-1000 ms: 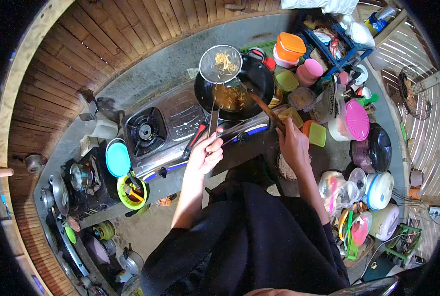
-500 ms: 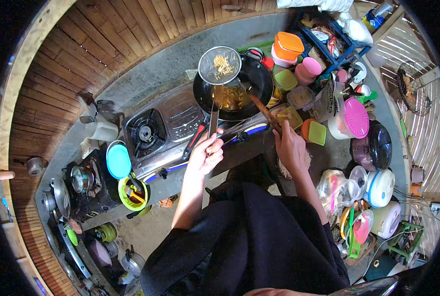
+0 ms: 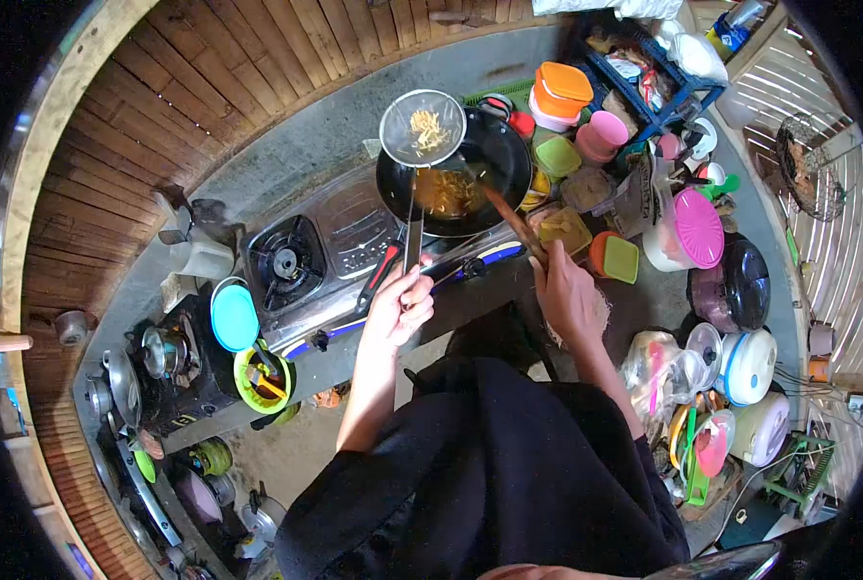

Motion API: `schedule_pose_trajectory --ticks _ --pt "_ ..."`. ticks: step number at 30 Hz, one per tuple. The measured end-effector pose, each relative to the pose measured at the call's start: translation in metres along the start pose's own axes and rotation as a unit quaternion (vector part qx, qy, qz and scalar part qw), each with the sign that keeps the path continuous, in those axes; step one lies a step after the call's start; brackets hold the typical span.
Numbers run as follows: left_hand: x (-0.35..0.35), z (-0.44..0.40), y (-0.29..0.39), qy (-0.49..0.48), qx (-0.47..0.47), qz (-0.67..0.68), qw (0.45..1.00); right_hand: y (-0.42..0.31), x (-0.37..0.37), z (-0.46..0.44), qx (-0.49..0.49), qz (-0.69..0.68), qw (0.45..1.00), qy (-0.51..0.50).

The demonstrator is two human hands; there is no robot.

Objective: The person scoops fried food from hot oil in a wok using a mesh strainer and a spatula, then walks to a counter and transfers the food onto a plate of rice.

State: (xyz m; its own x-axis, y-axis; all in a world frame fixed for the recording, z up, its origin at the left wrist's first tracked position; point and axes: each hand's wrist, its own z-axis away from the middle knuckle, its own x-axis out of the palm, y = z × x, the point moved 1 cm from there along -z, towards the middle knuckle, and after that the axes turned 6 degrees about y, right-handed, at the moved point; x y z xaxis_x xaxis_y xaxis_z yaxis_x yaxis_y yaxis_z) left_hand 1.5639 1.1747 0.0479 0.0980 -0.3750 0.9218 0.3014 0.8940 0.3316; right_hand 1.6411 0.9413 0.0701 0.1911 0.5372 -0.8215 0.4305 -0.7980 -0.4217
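My left hand (image 3: 400, 304) is closed around the handle of a round mesh strainer (image 3: 397, 130). Pale golden fried shreds (image 3: 430, 131) lie in the strainer's basket, which is over the left rear part of a black frying pan (image 3: 509, 159). Brown oil (image 3: 448, 193) with some shreds in it covers the pan's bottom. My right hand (image 3: 569, 298) grips a wooden spatula (image 3: 516, 220); its far end reaches into the pan and is blurred. The pan sits on the right side of a two-burner gas stove (image 3: 354, 217), its black and red handle (image 3: 381, 275) pointing toward me.
On the left is the bare burner (image 3: 286, 259). A turquoise lid (image 3: 234, 317) and a yellow-green tub (image 3: 263, 382) stand left of the stove. Plastic containers (image 3: 559, 155), a pink-lidded tub (image 3: 698, 228) and a blue rack (image 3: 658, 116) crowd the right side.
The strainer has shifted slightly left with my left hand, and more of the oil shows. The spatula's far end has moved a little in the pan.
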Motion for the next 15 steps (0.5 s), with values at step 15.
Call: schedule_pose_trajectory --ticks 15 --pt "0.012 0.006 -0.004 0.008 0.018 -0.011 1.0 0.009 0.01 0.002 0.019 0.003 1.0 0.018"
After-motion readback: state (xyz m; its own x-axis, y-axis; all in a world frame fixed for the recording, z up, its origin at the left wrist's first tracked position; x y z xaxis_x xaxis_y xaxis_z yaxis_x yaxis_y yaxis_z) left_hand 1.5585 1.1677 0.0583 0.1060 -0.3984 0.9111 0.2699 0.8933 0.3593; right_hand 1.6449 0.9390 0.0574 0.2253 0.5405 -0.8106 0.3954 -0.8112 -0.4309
